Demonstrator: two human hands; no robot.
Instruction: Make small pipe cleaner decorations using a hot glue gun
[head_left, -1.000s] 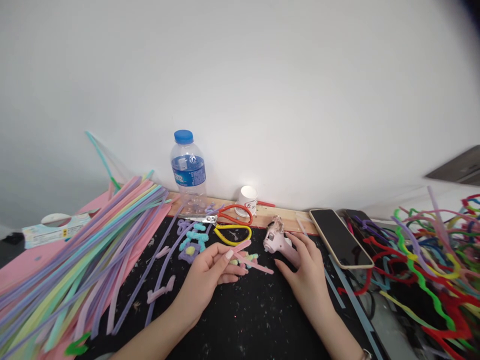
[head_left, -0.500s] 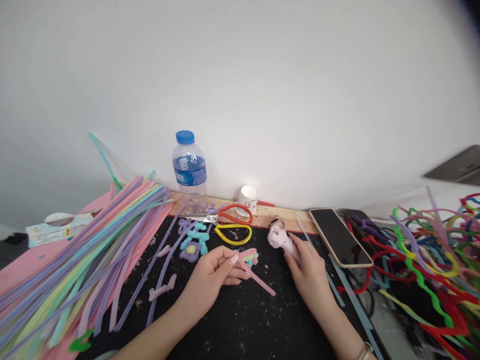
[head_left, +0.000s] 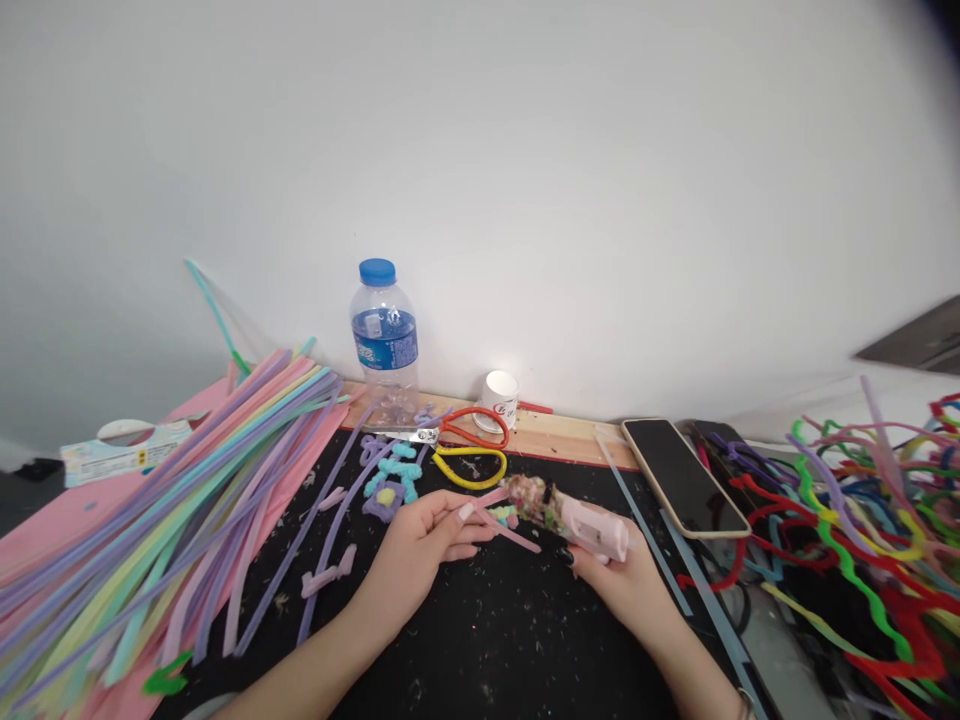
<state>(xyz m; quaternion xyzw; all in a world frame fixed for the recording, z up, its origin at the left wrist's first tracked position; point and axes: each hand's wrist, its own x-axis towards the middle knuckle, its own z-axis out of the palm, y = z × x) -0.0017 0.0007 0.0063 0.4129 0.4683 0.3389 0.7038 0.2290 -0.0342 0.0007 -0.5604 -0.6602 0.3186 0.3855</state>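
Note:
My left hand (head_left: pixel 431 540) pinches a pink pipe-cleaner piece (head_left: pixel 517 540) between thumb and fingers. Small yellow and green fuzzy bits show beside it, partly hidden by the fingers. My right hand (head_left: pixel 626 575) is wrapped round a small pink glue gun (head_left: pixel 596 528), its front end crusted with coloured fuzz and pointing left. That tip is right at the pink piece; whether they touch I cannot tell. Left of my left hand lie a turquoise twisted pipe-cleaner shape (head_left: pixel 394 468) and a purple flower with a yellow centre (head_left: pixel 385 498).
Behind the hands lie scissors (head_left: pixel 472 480) with red and yellow handles. A water bottle (head_left: pixel 386 345) and a white paper cup (head_left: pixel 500 392) stand against the wall. Pastel pipe cleaners (head_left: pixel 187 520) spread at left. A phone (head_left: pixel 686 480) and tangled bright pipe cleaners (head_left: pixel 862 540) lie right.
My right hand has lifted the glue gun off the mat and turned it, so its crusted tip points left, up against the pink piece. My left hand stays nearly in place.

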